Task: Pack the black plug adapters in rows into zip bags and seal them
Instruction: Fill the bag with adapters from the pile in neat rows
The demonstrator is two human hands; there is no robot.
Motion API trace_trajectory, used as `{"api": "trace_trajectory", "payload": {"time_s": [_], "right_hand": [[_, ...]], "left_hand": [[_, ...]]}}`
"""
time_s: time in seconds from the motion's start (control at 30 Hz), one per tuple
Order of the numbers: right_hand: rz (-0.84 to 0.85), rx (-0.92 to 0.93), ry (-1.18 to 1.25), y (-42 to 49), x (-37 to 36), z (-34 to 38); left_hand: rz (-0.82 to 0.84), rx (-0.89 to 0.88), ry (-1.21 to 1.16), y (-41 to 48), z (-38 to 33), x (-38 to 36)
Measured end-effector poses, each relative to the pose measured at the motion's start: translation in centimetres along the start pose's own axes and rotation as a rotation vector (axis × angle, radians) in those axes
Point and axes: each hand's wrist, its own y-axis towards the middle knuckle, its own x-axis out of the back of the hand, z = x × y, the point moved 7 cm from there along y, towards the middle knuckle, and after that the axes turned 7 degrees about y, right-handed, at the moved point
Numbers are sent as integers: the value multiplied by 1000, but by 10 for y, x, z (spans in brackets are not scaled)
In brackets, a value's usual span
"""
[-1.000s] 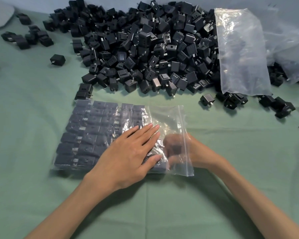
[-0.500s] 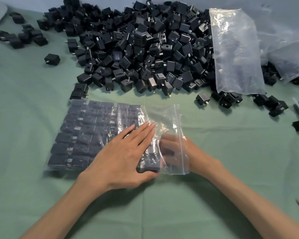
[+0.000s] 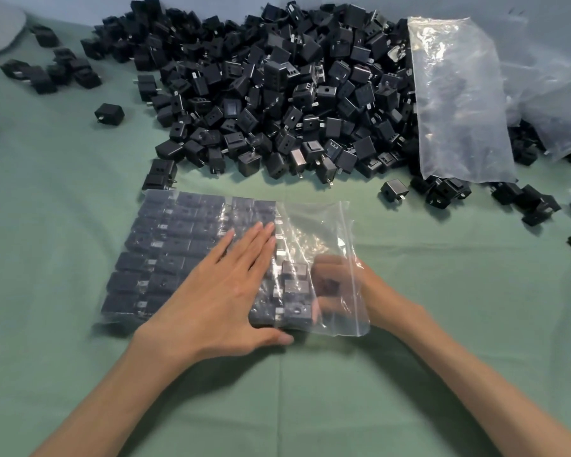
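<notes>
Green cloth worktop [image 3: 459, 308], zip bag [image 3: 320, 232] lying flat mid-frame, mouth to the right, zip strip not closed. Packed adapters [image 3: 172, 249] fill it in tidy rows from the left edge up to the left hand [image 3: 225, 298]. That hand lies flat on the film, fingers straight and together, pressing the rows down. Right hand [image 3: 360, 285] is inside the mouth, blurred through the plastic, fingers curled round a dark loose adapter [image 3: 330, 285] just beside the last column [image 3: 295, 288]. Diff vs 1 s ago: left thumb [image 3: 277, 339] was spread across the bag top; now it sits against the bag's near edge, on the cloth. Left fingers otherwise on the same patch. Last column now reads as three adapters running up from the near edge, against about two readable 0.5 s ago. Right hand is at roughly the same depth in the mouth as before. Free film above it is puffed up and more creased. Rest unchanged:
loose pile [image 3: 277, 94] across the far side, spare bags [image 3: 459, 100] draped over its right end. Two stacked adapters [image 3: 160, 174] sit just off the bag's far-left corner. One stray adapter [image 3: 394, 189] lies between pile and bag mouth, with a small cluster [image 3: 47, 72] far left.
</notes>
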Motion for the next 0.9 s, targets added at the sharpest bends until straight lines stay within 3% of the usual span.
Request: {"api": "trace_trajectory", "payload": {"time_s": [0.3,0.5,0.57,0.67,0.7,0.73,0.8,0.83,0.87,0.9], "right_hand": [[26,-46,-100,3,1,-1],[15,-112,-88,2,-1,-3],[84,-121,32,4,-2,2],[265,-316,266,-1,23,-10],[217,-362,284,-2,43,-19],[42,-386,254,-1,72,-30],[-567,-402,43,-10,143,-51],[-761,-438,-107,-15,163,-57],[-785,-513,-241,-14,170,-65],[-678,-599,-366,-6,167,-77]], "left_hand": [[12,88,-116,12,-25,0],[28,54,-64,14,-33,-1],[26,61,-81,14,-32,0],[2,78,-77,14,-31,3],[-3,81,-81,14,-30,3],[-4,82,-83,14,-30,3],[-3,77,-81,13,-30,3],[-6,76,-82,14,-30,3],[-11,78,-84,14,-30,3],[-17,81,-89,14,-30,4]]}}
